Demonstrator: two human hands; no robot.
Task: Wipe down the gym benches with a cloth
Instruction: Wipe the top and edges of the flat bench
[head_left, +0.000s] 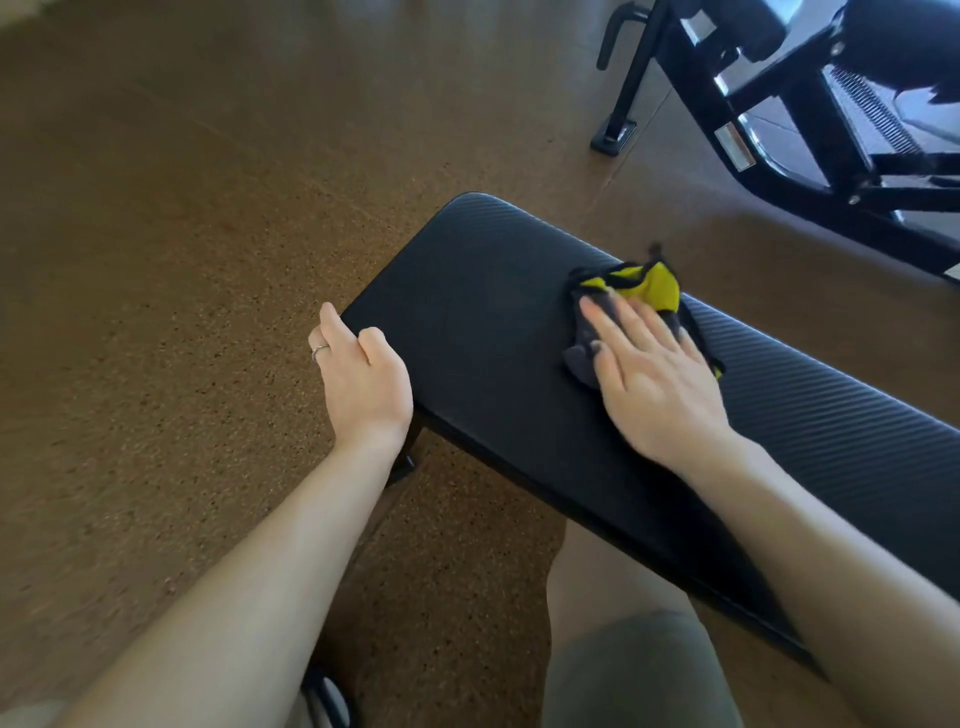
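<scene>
A black padded gym bench (467, 291) with a ribbed top runs from the middle of the view toward the lower right. On it lies a crumpled grey and yellow cloth (644, 288). My right hand (649, 374) lies flat on the cloth with straight fingers and presses it onto the pad. My left hand (363, 374) grips the bench's near left corner, thumb on top and fingers curled over the end edge. A ring shows on one finger.
Brown speckled floor (182, 260) surrounds the bench. A black metal machine frame (753, 104) stands at the upper right, one foot on the floor near the bench's far side. My knee in grey shorts (623, 649) is under the bench's near edge.
</scene>
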